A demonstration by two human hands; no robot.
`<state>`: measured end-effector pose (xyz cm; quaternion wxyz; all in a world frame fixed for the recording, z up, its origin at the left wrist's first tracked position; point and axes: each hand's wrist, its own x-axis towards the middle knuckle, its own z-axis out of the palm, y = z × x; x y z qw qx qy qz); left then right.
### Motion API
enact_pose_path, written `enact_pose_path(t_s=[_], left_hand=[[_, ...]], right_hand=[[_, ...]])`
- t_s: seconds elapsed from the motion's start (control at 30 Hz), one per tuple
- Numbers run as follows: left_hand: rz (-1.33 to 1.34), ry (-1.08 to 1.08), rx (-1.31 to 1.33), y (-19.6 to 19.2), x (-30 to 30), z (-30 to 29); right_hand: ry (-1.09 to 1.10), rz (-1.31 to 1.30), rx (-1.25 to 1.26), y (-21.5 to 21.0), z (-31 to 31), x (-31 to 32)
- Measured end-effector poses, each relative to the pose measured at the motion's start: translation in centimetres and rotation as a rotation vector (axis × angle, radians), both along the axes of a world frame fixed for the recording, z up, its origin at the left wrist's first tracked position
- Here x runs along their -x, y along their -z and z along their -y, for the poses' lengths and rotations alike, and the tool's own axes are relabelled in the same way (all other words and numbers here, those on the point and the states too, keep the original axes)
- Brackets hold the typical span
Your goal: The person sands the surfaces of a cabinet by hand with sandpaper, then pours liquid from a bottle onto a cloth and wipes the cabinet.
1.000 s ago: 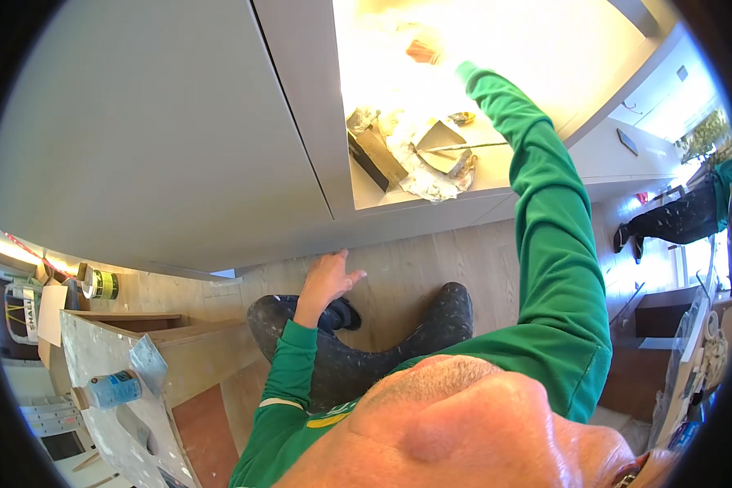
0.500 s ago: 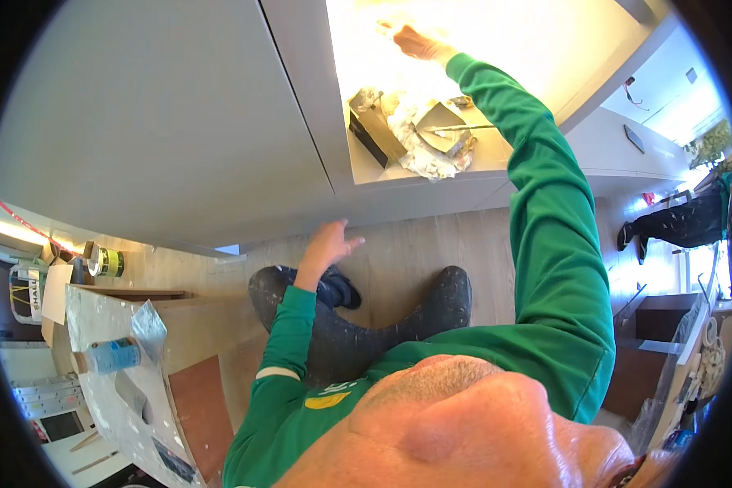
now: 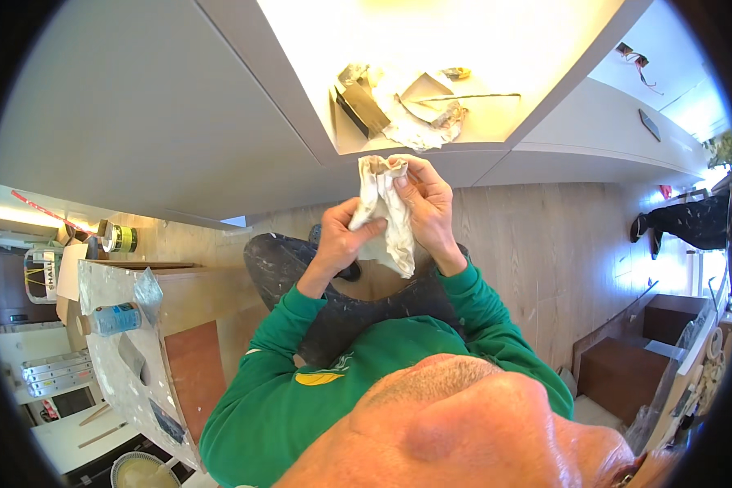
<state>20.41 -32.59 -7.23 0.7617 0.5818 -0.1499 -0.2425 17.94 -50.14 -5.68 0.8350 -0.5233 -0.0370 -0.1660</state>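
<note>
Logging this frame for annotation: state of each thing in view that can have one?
Left hand: closed on the white cloth.
Right hand: pinching the white cloth near its top.
White cloth: crumpled, stained, held up in both hands.
Plastic bottle: lying on its side on the side table.
Debris pile: loose scraps heaped on the lit shelf.
</note>
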Motion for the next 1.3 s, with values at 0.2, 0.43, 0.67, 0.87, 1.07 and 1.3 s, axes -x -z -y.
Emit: enact_pose_path(t_s=[0.2,0.43,0.67,0.87,1.07,1.3], left_hand=[[0.715,-0.310,-0.405,-5.1,-0.7,2.4],[1.020,0.101,-0.431,-5.8,0.3,7.3],[0.817,-0.296,-0.571,-5.8,-7.7,6.7],[0.916,-0.374,-0.813,-6.1,-17.1,11.2],[1.177,-0.136,-1.378,-3.4,-27.8,14.2],[0.873,-0.183,-1.295,-5.3,-28.5,19.0]], right_hand=[[0.021,-0.049,-0.066,0.6,2.1,1.1],[0.007,-0.232,-0.501,4.3,5.3,3.9],[0.046,-0.265,-0.370,5.2,9.9,5.4],[0.081,-0.283,-0.336,5.2,7.9,1.3],[0.089,-0.263,-0.392,4.7,6.4,-0.9],[0.138,-0.326,-0.300,5.7,5.8,-2.6]])
